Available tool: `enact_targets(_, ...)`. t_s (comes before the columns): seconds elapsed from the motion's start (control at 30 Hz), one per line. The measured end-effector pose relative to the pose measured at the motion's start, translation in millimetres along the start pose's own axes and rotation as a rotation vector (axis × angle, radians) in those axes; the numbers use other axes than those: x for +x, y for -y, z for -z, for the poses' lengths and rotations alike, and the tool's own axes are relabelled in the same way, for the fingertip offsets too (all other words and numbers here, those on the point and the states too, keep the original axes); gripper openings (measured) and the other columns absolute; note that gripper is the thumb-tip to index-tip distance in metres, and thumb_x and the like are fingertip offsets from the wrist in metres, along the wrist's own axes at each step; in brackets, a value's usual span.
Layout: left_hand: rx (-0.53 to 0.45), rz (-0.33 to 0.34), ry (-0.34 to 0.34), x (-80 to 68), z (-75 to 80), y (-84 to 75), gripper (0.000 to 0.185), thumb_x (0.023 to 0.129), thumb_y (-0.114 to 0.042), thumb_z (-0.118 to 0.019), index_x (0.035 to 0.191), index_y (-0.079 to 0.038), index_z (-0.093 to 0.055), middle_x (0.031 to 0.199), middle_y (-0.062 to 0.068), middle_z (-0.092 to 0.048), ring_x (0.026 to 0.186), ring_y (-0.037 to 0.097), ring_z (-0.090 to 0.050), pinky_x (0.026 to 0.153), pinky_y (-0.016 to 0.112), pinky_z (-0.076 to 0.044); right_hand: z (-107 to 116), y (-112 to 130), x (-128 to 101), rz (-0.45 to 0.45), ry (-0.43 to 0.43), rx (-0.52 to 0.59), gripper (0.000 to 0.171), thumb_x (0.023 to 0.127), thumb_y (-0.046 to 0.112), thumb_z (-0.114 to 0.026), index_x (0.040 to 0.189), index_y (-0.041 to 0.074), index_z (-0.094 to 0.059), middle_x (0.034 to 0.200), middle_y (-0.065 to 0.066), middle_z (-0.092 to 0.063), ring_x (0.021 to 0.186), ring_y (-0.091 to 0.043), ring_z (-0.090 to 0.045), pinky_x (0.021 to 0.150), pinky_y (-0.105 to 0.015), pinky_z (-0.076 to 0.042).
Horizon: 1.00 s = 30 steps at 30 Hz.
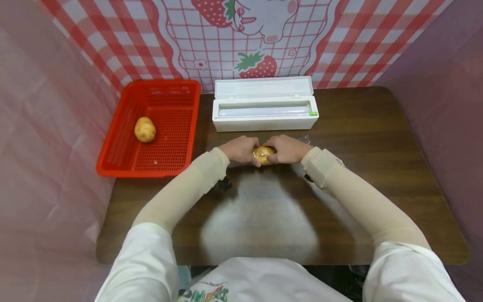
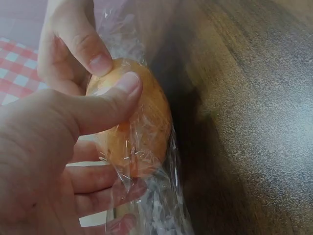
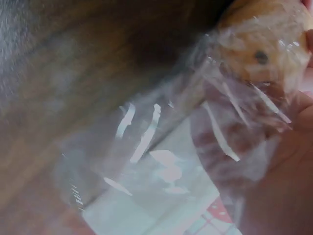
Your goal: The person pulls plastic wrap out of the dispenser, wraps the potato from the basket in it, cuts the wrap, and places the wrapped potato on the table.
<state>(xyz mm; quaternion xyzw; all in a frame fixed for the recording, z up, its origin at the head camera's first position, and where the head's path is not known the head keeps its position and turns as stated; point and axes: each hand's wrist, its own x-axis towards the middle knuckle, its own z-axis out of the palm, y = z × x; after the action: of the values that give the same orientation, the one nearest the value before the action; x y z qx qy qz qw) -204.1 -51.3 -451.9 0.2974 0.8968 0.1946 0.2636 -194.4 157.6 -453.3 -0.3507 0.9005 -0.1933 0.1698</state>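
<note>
Both hands hold one potato (image 1: 263,154) wrapped in clear plastic film (image 2: 168,205), in front of the white box. My left hand (image 1: 240,150) grips it from the left; in the left wrist view its thumb lies across the potato (image 2: 146,115) and its fingers curl beneath. From the other side my right hand (image 1: 287,149) grips it, the thumb pressing on top. Loose film (image 3: 146,132) trails off the potato in the right wrist view, where a dark spot shows on the skin. Most of the right fingers are hidden.
A white film dispenser box (image 1: 266,123) with its lid raised stands at the back, a roll (image 1: 264,111) inside. To the left, a red plastic basket (image 1: 194,126) holds another potato (image 1: 145,129). A patterned cloth (image 1: 347,46) hangs behind the wooden table (image 1: 377,167).
</note>
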Motion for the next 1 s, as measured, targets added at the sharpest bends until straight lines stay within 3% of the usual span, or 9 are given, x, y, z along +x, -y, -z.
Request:
enact_targets(0.17,-0.024,-0.010,0.031,2.6,-2.3,0.5,0.061,0.081,-0.041,-0.085,0.124,-0.006,-0.059,0.106,0.003,-0.066,0.092,0.017,-0.062,0.081,0.031,-0.051,-4,11,-6,-0.003,-0.026,-0.160,0.046,0.084,0.031,-0.068,0.122,0.006,-0.069,0.102,-0.008,-0.062,0.085,-0.023,-0.059,0.072,-0.044,-0.051)
enact_targets(0.4,-0.059,-0.035,0.048,4.9,1.1,4.3,0.051,0.083,-0.040,-0.083,0.116,-0.007,-0.063,0.099,0.003,-0.066,0.089,0.019,-0.064,0.078,0.033,-0.052,-8,30,-16,0.073,-0.093,-0.396,0.071,0.079,0.039,-0.086,0.136,0.004,-0.062,0.110,-0.012,-0.065,0.096,-0.031,-0.063,0.075,-0.051,-0.051)
enact_targets(0.53,-0.031,-0.047,0.061,6.5,5.4,8.1,0.049,0.087,-0.043,-0.077,0.118,-0.006,-0.066,0.101,0.002,-0.067,0.089,0.018,-0.063,0.080,0.033,-0.052,-7,27,-9,0.077,-0.106,-0.376,0.060,0.080,0.031,-0.086,0.129,0.003,-0.065,0.108,-0.012,-0.067,0.093,-0.028,-0.065,0.071,-0.048,-0.053)
enact_targets(0.67,-0.026,-0.030,0.082,6.5,8.3,10.7,0.046,0.094,-0.046,-0.065,0.115,-0.006,-0.068,0.100,0.004,-0.068,0.090,0.019,-0.062,0.082,0.035,-0.051,0,18,1,0.001,-0.049,-0.246,0.055,0.080,0.026,-0.080,0.128,0.004,-0.065,0.110,-0.009,-0.068,0.091,-0.024,-0.064,0.073,-0.046,-0.053)
enact_targets(0.73,0.005,-0.020,0.050,5.2,8.3,9.3,0.046,0.098,-0.048,-0.060,0.114,-0.006,-0.068,0.101,0.006,-0.068,0.091,0.022,-0.062,0.083,0.037,-0.050,3,14,5,-0.047,-0.010,-0.156,0.059,0.078,0.025,-0.078,0.131,0.005,-0.061,0.110,-0.009,-0.067,0.089,-0.024,-0.062,0.074,-0.044,-0.052)
enact_targets(0.8,0.097,-0.001,-0.024,2.9,5.1,4.7,0.049,0.100,-0.050,-0.055,0.121,-0.008,-0.066,0.110,0.008,-0.067,0.099,0.024,-0.062,0.087,0.041,-0.050,7,10,8,-0.082,0.021,-0.054,0.062,0.077,0.023,-0.077,0.132,0.005,-0.057,0.109,-0.010,-0.066,0.087,-0.025,-0.061,0.075,-0.042,-0.052)
enact_targets(0.93,0.418,-0.018,-0.244,-4.5,-9.8,-15.0,0.053,0.102,-0.048,-0.050,0.142,-0.013,-0.054,0.130,0.009,-0.061,0.119,0.029,-0.055,0.099,0.052,-0.042,11,-2,10,-0.148,0.069,0.110,0.062,0.073,0.018,-0.074,0.129,0.003,-0.055,0.108,-0.011,-0.065,0.089,-0.025,-0.060,0.077,-0.039,-0.051)
enact_targets(1.0,0.555,-0.057,-0.332,-8.8,-21.5,-25.0,0.053,0.101,-0.043,-0.053,0.146,-0.013,-0.051,0.133,0.011,-0.060,0.124,0.032,-0.053,0.105,0.058,-0.036,12,-8,9,-0.167,0.098,0.169,0.060,0.072,0.016,-0.071,0.129,0.001,-0.056,0.111,-0.012,-0.065,0.093,-0.024,-0.060,0.082,-0.039,-0.050)
